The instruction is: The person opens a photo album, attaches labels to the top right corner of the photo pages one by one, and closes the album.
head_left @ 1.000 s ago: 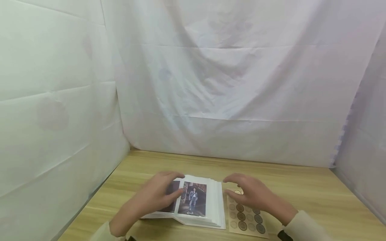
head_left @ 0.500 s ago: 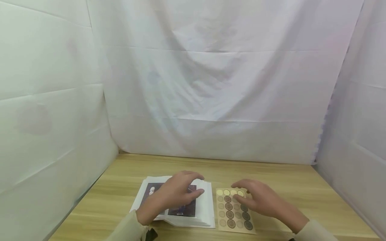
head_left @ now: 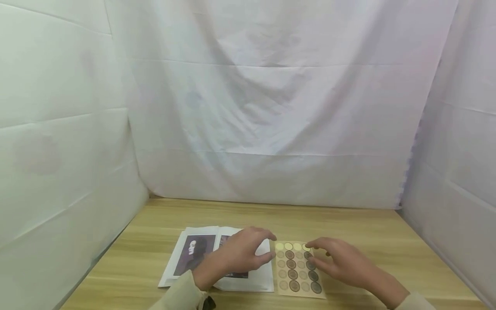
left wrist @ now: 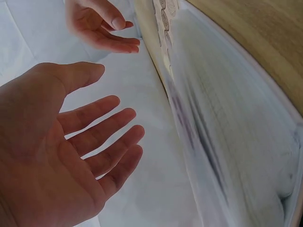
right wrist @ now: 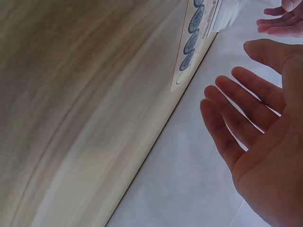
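An open photo album (head_left: 263, 282) lies on the table, one photo (head_left: 198, 249) showing on its left page. My left hand (head_left: 242, 254) hovers over the right page, partly covering the photo there. In the left wrist view its fingers (left wrist: 109, 135) are spread and relaxed, holding nothing. Right beside the album lies a sheet of round stickers (head_left: 299, 275), with dark and pale designs in columns and a top row of pale yellow circles. Over the sheet's upper right edge is my right hand (head_left: 345, 262). Its fingers (right wrist: 241, 111) are loosely bent with nothing in them.
The wood-grain table (head_left: 217, 211) carries the album and the sheet near its front. White cloth (head_left: 263, 107) hangs behind the table, and pale panels (head_left: 66, 172) stand on both sides.
My left hand has moved right across the album toward the sticker sheet. My right hand has shifted slightly to the sheet's right edge. The head view has turned a little.
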Demonstrator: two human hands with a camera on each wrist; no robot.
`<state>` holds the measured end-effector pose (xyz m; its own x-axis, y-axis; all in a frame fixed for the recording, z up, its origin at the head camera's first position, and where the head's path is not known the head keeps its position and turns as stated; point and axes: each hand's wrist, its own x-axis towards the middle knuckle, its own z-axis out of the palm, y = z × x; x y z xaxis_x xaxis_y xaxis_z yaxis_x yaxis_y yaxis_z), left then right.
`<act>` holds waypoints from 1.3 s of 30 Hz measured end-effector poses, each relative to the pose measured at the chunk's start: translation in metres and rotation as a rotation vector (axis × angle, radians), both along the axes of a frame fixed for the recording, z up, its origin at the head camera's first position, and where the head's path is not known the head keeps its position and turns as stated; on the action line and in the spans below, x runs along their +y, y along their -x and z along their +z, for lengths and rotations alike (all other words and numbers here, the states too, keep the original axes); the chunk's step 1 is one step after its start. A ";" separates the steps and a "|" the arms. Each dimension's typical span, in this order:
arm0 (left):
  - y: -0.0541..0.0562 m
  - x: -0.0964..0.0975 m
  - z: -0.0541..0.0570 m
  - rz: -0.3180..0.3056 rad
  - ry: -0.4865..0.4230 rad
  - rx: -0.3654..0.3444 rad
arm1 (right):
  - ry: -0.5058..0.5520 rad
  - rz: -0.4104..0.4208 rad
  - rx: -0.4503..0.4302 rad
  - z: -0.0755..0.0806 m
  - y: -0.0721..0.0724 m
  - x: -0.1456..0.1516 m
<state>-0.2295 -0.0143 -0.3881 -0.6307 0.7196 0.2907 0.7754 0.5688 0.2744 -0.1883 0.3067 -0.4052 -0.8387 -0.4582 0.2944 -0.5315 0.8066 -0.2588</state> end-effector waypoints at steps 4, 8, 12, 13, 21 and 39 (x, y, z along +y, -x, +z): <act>0.000 0.003 -0.004 0.013 0.021 -0.028 | -0.001 -0.002 0.004 -0.002 0.001 0.000; 0.001 0.006 -0.010 0.025 0.040 -0.039 | -0.040 -0.018 0.032 -0.006 0.001 0.000; 0.003 0.010 -0.015 0.038 0.069 -0.034 | -0.090 -0.013 0.073 -0.012 0.002 -0.001; 0.003 0.011 -0.016 0.039 0.076 -0.030 | -0.100 -0.012 0.079 -0.013 0.003 -0.001; 0.003 0.016 -0.024 0.063 0.116 -0.061 | -0.118 -0.129 -0.020 -0.022 -0.002 -0.002; -0.008 0.019 -0.036 0.150 0.221 -0.013 | -0.071 -0.150 -0.110 -0.023 -0.013 -0.006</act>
<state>-0.2216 0.0048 -0.4239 -0.7374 0.6632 0.1279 0.6754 0.7240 0.1402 -0.1755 0.3004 -0.4286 -0.9246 -0.3419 0.1681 -0.3754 0.8930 -0.2483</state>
